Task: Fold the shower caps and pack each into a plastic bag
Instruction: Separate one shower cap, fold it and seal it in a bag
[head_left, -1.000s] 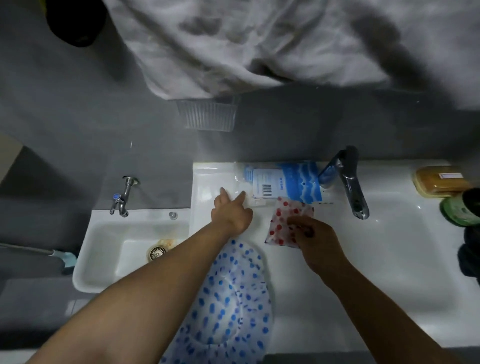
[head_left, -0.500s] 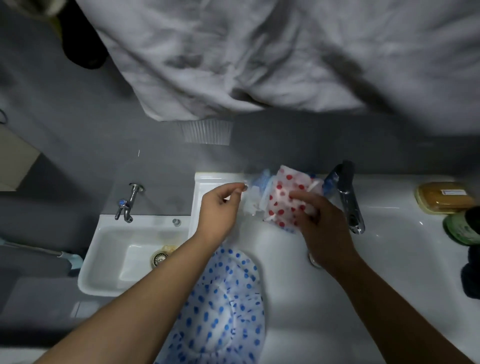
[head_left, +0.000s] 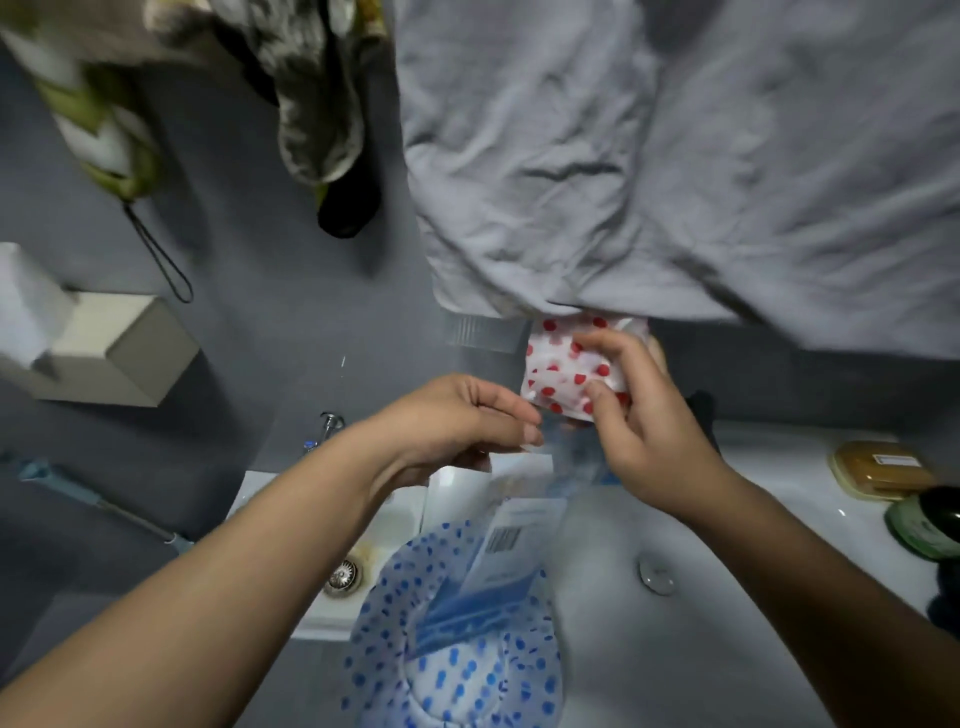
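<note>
Red-dotted cap (head_left: 566, 371): folded, gripped in right hand (head_left: 641, 434).
Clear bag (head_left: 524, 525): top edge pinched by left hand (head_left: 457, 421), hanging below both hands.

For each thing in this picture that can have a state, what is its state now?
Red-dotted shower cap: folded small, lifted, held in the right hand.
Plastic bag: hanging from the left hand, pinched at its top edge; mouth open or closed, cannot tell.
Blue-dotted shower cap: unfolded, spread out on the sink.
Sink drain plug: seems closed.
</note>
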